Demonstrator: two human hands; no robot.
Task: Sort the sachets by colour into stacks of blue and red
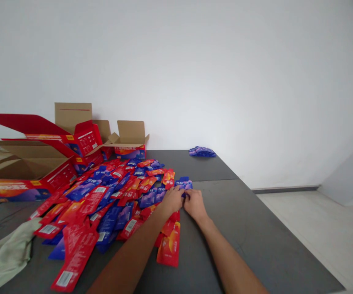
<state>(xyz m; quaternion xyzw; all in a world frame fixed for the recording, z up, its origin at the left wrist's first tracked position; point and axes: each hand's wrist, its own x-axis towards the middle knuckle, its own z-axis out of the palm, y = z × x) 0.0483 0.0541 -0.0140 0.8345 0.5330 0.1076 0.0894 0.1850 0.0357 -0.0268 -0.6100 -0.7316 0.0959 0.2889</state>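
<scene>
Beside the packet pile's point(109, 196) right edge, both hands point(184, 200) touch purple packets point(184, 184).

Glossy plastic-film sachets point(115, 196) in red and blue lie on a matt grey table point(256, 237), beside printed cardboard boxes point(26, 171) with raw brown insides and a soft, crumpled pale cloth point(7, 253).

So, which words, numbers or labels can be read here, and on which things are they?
"40": on the small open box, lower front, probably.
Red and blue packets: print and white barcode labels, too blurred.
Red cartons: white text panels, too small.
Nothing else readable.
</scene>
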